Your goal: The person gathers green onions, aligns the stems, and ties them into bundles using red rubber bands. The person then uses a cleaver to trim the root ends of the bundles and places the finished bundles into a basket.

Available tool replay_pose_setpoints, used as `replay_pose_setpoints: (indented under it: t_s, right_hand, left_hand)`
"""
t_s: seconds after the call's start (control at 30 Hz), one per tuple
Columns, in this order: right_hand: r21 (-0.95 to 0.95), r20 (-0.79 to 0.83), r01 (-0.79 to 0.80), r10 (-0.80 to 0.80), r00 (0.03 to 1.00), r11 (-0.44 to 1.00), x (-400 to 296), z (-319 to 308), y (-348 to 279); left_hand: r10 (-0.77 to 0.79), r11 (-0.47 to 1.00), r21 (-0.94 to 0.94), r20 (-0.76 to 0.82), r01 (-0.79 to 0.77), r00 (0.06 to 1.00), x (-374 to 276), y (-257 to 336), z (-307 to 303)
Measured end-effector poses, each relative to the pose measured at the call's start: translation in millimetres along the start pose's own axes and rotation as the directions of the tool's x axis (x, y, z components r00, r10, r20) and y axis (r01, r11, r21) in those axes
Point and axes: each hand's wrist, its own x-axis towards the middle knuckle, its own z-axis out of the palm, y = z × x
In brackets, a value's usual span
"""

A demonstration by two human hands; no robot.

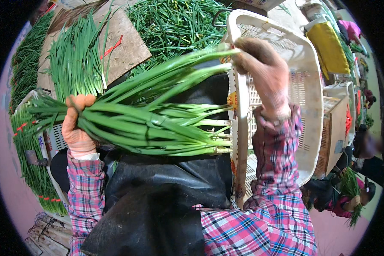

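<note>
My left hand (78, 124), in an orange knit glove, is closed around the leafy end of a bunch of green Chinese chives (147, 128). The bunch lies across my black apron (166, 179), its pale stem ends pointing right against the crate rim. My right hand (262, 68), also gloved, is raised over the edge of the white plastic crate (310, 105); its fingertips pinch the pale ends of some upper stalks, spread away from the rest. Another pile of chives (78, 57) rests on a wooden board (131, 48) beyond my left hand, beside a red tie (112, 48).
A large heap of loose chives (179, 25) lies ahead. Tied bunches (35, 156) fill a crate at the left, where a cleaver-like blade (35, 158) sits. A yellow cloth (329, 48) and a cardboard box (336, 134) stand beyond the right crate. Other people (342, 201) work at the far right.
</note>
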Motion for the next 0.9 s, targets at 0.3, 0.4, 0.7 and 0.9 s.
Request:
replay_pose_setpoints:
  t_s: [0.3, 0.4, 0.7, 0.9]
  right_hand:
    - [-0.467, 0.378, 0.355, -0.18, 0.908, 0.81, -37, -19, -1]
    - [-0.679, 0.629, 0.524, 0.04, 0.776, 0.515, -39, 12, 11]
    - [-0.198, 0.403, -0.045, 0.123, 0.907, 0.979, 14, -12, 20]
    - [0.411, -0.001, -0.249, 0.274, 0.962, 0.877, 2, -4, 49]
  left_hand:
    - [-0.117, 0.989, -0.088, 0.016, 0.118, 0.993, 6, -7, -9]
    - [-0.08, 0.997, -0.02, -0.094, 0.079, 0.992, 7, -10, -11]
    - [-0.073, 0.99, 0.118, -0.081, 0.083, 0.994, 9, -12, 14]
    - [-0.226, 0.974, -0.014, -0.045, 0.226, 0.973, 10, -26, 32]
